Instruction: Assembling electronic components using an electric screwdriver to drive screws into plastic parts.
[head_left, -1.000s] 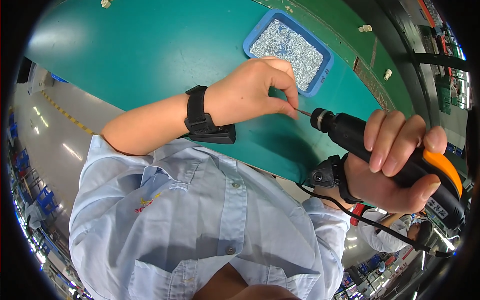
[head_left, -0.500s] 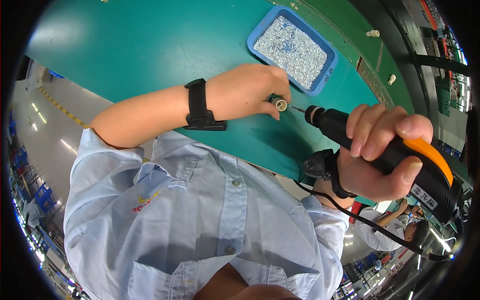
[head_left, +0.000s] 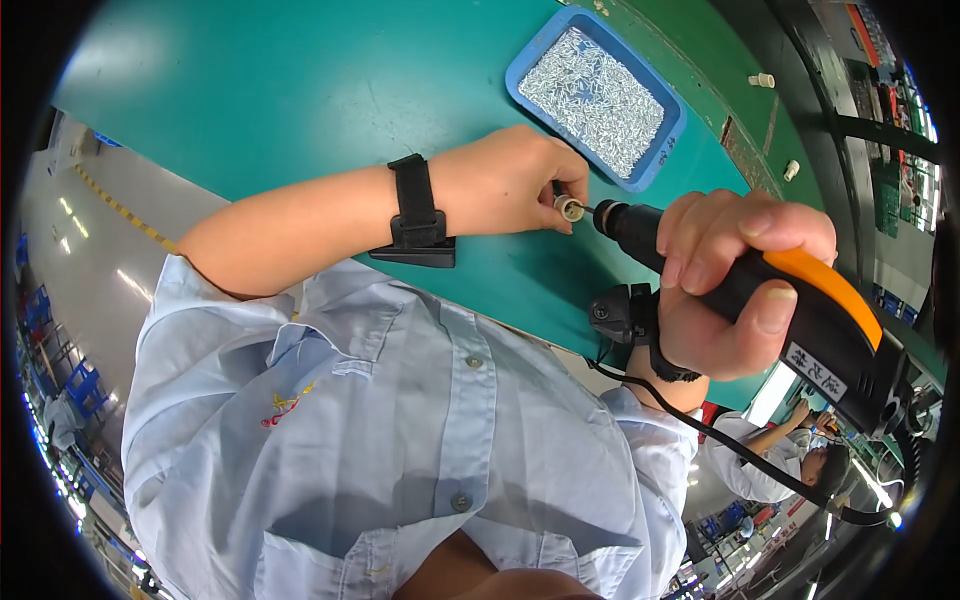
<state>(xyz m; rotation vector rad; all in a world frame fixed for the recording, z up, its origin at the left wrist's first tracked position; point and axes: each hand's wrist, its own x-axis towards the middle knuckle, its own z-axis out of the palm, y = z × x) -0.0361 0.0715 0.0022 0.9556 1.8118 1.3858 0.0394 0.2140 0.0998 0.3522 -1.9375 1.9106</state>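
Observation:
Pinched in the fingers of my left hand (head_left: 530, 182) is a small cream-coloured cylindrical fitting (head_left: 569, 208), its open end facing right. My right hand (head_left: 745, 275) is wrapped round a black electric screwdriver (head_left: 632, 232) with an orange strip along its body. The thin bit of the screwdriver points left, its tip at the mouth of the fitting; whether it touches a screw inside is too small to see. Just beyond my left hand lies a blue tray (head_left: 520, 72) of small silvery screws (head_left: 600, 105).
The green table (head_left: 300, 90) carries the work. Two small cream fittings (head_left: 762, 80) lie on the darker green surface at the far right. A black cable (head_left: 740, 445) runs near my right forearm. Another person (head_left: 770, 455) works at the lower right.
The screwdriver has moved left and slightly up, bringing its bit to the fitting's open end. My left hand has shifted a little to the right with the fitting.

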